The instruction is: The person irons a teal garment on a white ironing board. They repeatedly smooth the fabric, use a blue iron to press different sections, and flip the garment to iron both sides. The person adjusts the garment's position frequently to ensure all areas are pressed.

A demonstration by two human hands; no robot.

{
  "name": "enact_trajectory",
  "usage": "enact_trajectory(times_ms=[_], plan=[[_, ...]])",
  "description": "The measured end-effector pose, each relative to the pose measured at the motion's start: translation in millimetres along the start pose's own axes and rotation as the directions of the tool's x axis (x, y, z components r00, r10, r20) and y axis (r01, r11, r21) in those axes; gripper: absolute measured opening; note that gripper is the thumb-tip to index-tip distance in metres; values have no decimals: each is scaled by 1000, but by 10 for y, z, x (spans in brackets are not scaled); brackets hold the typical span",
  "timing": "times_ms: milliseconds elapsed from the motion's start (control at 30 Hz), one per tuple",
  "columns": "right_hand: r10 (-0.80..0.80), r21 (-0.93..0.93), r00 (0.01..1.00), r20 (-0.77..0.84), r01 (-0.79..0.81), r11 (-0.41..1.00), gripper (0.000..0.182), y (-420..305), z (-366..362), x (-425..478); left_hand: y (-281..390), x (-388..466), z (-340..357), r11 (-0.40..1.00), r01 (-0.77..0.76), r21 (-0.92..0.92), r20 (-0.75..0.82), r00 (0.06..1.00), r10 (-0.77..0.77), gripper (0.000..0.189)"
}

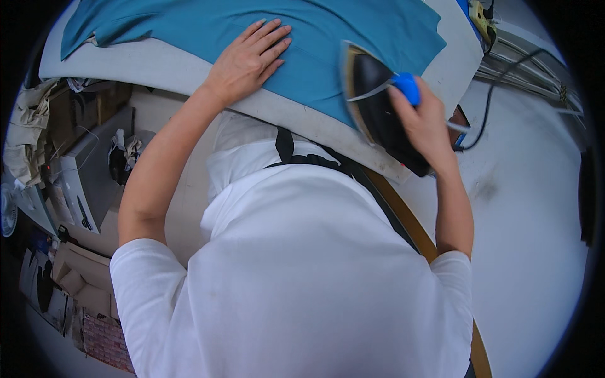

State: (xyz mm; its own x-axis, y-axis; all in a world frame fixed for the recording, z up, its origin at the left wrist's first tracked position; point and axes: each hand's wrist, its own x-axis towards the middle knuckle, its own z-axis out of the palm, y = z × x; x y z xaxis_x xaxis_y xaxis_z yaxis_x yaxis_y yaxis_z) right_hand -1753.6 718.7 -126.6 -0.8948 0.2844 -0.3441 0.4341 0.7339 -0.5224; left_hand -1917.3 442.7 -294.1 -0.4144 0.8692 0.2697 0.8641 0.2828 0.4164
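Observation:
A teal cloth (316, 52) with soft wrinkles lies over the pale padded pressing table (184, 71). Flat on the cloth rests my left hand (250, 59), fingers a little apart and holding nothing. At the right, my right hand (420, 118) grips the blue handle of an electric iron (378, 94). The iron is tilted, with part of its metal soleplate edge showing, and it looks slightly blurred. It is over the cloth's near right edge; whether it touches the cloth I cannot tell.
A dark cord (489, 104) runs from the iron's side towards a yellowish power strip (482, 21) at the upper right. Pipes (534, 71) run along the white wall. Lower left are a grey cabinet (90, 165) with black scissors (84, 213) and a beige sofa (85, 279).

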Motion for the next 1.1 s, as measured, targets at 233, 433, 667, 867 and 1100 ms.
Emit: enact_trajectory(times_ms=[233,433,667,867,1100], plan=[[-130,-160,977,168,157,975,43,-545,547,394,-55,-142,9,998,56,-21,-61,996,-58,43],[-114,-150,973,203,146,978,39,-361,450,292,2,-146,37,992,67,-111,-118,990,-81,39],[-143,-125,977,161,164,979,39,-664,529,525,-34,-140,-265,956,294,-3,-23,956,-294,60],[-194,-75,973,123,204,976,37,-623,508,582,-121,-178,-299,935,345,-85,-91,931,-352,55],[-270,-175,948,168,298,938,38,-849,637,718,-568,-289,-511,811,550,198,-266,827,-496,55]])
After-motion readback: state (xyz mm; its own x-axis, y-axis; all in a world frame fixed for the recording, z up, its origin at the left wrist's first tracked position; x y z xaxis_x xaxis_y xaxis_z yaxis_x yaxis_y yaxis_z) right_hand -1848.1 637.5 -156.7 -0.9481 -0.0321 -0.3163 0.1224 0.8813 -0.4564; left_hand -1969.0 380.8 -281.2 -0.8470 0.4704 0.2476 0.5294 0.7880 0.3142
